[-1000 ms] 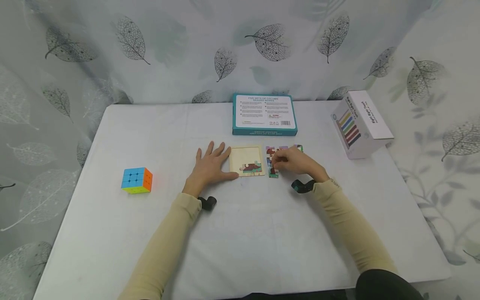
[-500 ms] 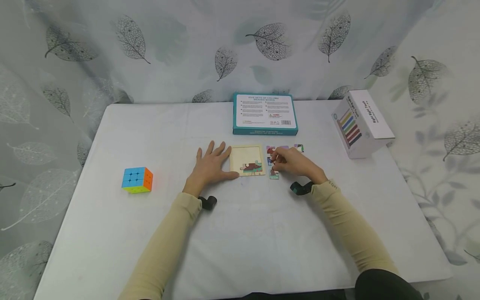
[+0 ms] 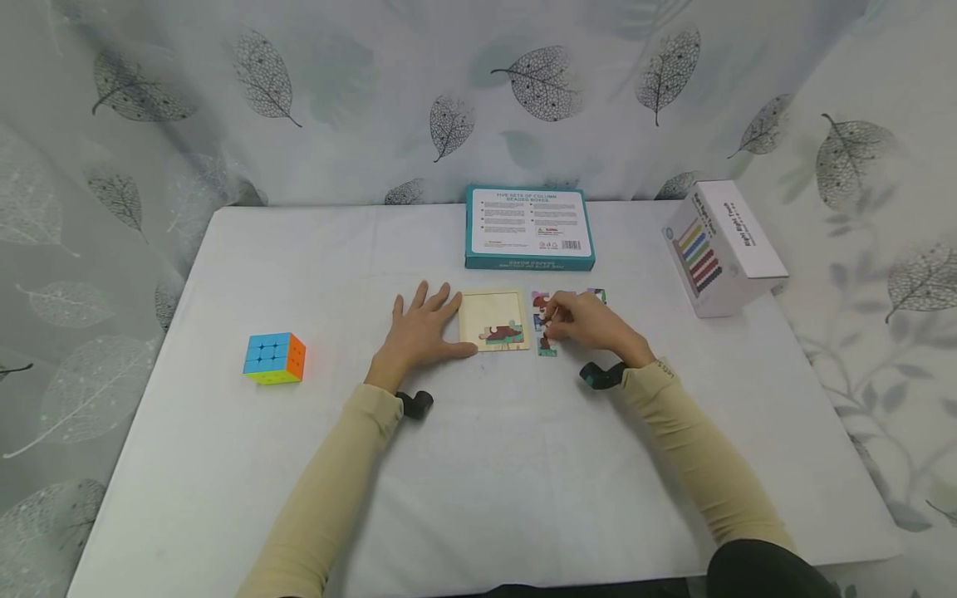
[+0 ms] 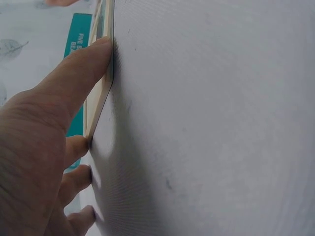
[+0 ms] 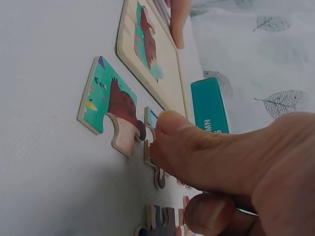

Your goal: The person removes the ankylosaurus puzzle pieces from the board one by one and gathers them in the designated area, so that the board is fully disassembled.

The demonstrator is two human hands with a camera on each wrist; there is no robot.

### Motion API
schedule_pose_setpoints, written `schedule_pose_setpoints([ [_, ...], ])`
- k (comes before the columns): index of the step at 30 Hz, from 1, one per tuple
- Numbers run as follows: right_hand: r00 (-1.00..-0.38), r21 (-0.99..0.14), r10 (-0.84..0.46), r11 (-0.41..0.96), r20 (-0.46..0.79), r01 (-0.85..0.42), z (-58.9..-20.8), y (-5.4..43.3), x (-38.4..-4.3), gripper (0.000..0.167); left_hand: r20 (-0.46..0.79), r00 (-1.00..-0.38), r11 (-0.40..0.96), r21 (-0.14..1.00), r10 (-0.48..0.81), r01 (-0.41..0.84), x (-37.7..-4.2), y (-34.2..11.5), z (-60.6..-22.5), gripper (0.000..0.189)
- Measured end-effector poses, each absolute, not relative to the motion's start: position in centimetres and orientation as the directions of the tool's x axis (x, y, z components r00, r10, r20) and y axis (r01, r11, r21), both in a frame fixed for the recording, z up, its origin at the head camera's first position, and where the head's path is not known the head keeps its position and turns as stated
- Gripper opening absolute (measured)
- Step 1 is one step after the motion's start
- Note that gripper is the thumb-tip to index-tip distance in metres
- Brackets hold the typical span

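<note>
My left hand (image 3: 420,334) lies with fingers spread at the left side of a small wooden puzzle tray (image 3: 478,306); its thumb (image 4: 93,56) touches the tray's near edge. Inside the tray sits a fitted section of brown and green puzzle pieces (image 3: 501,334). My right hand (image 3: 586,321) is bent over loose puzzle pieces to the right of the tray and hides several. Its thumb (image 5: 172,130) overlaps one piece in the right wrist view; I cannot tell whether it is pinched. A green and brown puzzle piece (image 5: 123,105) lies flat just beside that thumb.
A teal flat box (image 3: 529,224) lies behind the tray. A white carton (image 3: 721,249) stands at the back right. Far to the left is a colourful cube puzzle (image 3: 272,359). White cloth (image 3: 463,490) covers the table, and a leaf-print curtain hangs behind.
Over the past second the right hand shifts slightly, and the nearest loose puzzle piece slides a little toward the front. The left hand and tray stay in place.
</note>
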State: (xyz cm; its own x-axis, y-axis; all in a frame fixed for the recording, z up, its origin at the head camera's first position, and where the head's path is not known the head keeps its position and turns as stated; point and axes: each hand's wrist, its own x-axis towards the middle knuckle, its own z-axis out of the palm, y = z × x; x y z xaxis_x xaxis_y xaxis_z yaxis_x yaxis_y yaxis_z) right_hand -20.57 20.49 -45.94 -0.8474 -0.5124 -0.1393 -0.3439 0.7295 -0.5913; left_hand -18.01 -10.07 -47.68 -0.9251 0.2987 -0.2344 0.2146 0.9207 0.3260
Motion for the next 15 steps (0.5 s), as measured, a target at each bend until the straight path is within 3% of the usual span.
schedule_pose_setpoints([
  [7,-0.828,-0.62,-0.552,0.683,-0.093,-0.386,-46.4,18.5,-20.7,0.016,-0.243,-0.924,0.921,0.331,0.295,0.207,-18.0,-10.1,-47.7,0.102],
  [15,-0.773,-0.552,-0.633,0.659,-0.039,-0.511,-46.9,15.1,-20.7,0.025,-0.243,-0.923,0.922,0.325,0.297,0.211,-18.1,-10.0,-47.7,0.102],
])
